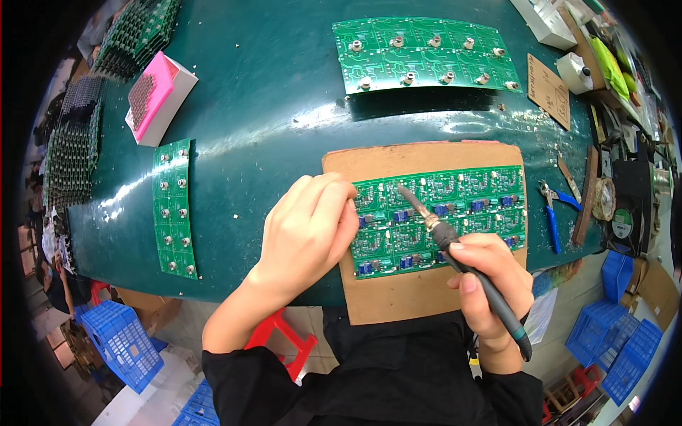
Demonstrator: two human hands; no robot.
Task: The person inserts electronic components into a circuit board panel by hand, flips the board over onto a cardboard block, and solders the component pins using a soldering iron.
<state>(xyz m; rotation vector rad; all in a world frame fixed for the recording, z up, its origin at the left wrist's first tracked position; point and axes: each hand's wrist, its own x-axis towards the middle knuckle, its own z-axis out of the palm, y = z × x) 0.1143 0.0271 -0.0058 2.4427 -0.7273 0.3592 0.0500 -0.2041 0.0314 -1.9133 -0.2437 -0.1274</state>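
Note:
A green circuit board panel (455, 186) lies on a piece of brown cardboard (398, 305) at the table's near edge. Blue parts, white connectors and many tiny components cover the panel. My right hand (494, 280) grips a soldering iron (483, 284) with a dark handle, slanting up and left. Its tip is at the panel's upper left part; whether it touches cannot be told. My left hand (307, 224) is closed at the panel's left edge, thumb and fingers pressed together. Whatever it pinches is hidden by the fingers.
Another panel with metal connectors (426, 60) lies at the back; a narrow one (174, 206) lies left. Beyond it are a pink-and-white box (160, 99) and stacked boards (74, 153). Blue-handled cutters (554, 213), a cardboard note (548, 92) and a black device (629, 206) are right.

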